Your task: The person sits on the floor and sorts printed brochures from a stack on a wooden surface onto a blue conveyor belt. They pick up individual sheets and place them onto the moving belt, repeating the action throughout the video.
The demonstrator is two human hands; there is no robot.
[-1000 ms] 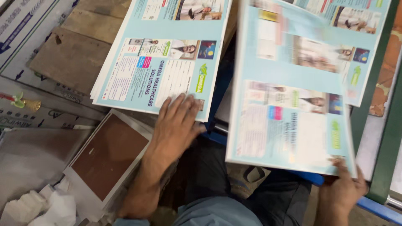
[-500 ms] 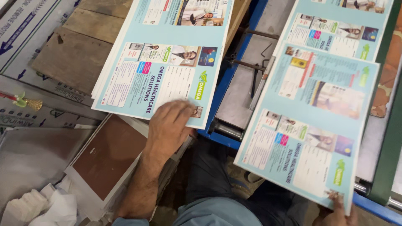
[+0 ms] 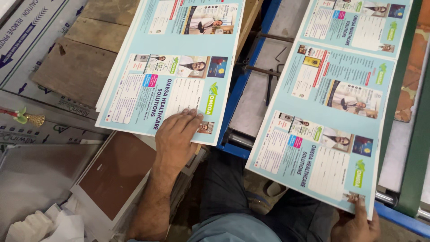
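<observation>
Now the left hand (image 3: 177, 136) lies flat, fingers spread, on the stack of printed sheets (image 3: 172, 67) atop the wooden table (image 3: 76, 67); the right hand (image 3: 356, 222) seemingly pinches the near corner of a separate printed sheet (image 3: 331, 103) over the blue-framed machine (image 3: 251, 89).

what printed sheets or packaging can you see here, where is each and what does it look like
Stack of printed sheets: centre-left on wooden boards, pale blue with photo panels, left hand pressing its near edge.
Single printed sheet: right, over the machine, same pale blue layout, right hand gripping its near corner.
Cardboard packaging: top left, white-grey with blue arrows.
</observation>
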